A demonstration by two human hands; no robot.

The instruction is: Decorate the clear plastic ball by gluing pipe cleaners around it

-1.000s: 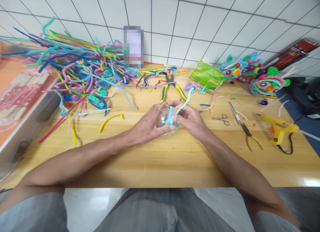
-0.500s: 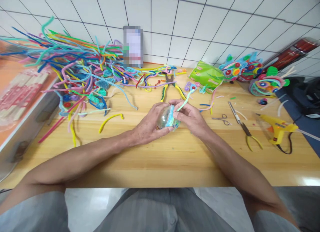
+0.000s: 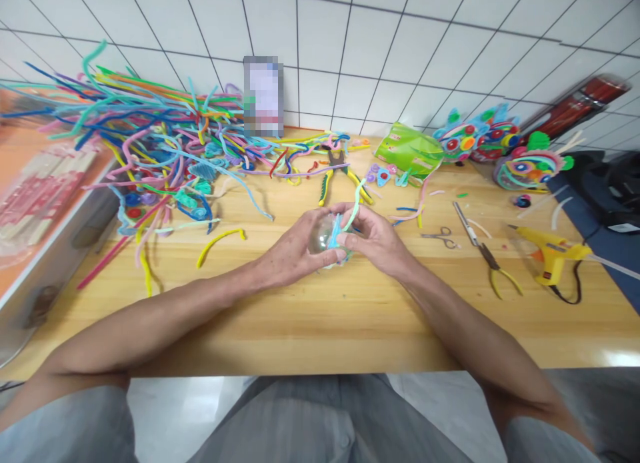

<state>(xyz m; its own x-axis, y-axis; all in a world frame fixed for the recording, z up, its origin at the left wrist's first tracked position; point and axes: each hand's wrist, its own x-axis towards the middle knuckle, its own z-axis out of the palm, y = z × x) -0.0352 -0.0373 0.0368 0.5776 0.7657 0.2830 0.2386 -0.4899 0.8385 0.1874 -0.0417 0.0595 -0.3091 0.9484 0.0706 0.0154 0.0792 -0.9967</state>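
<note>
Pipe cleaner heap, too tangled to count. Left hand curled around one clear ball, gripping its left side. One pair of combination pliers behind. One pale green pipe cleaner pinched at ball's right by right hand. One green packet, print illegible; one pair of scissors; three decorated balls; one glue gun.

A wooden table carries pliers; scissors; a glue gun (yellow).
</note>
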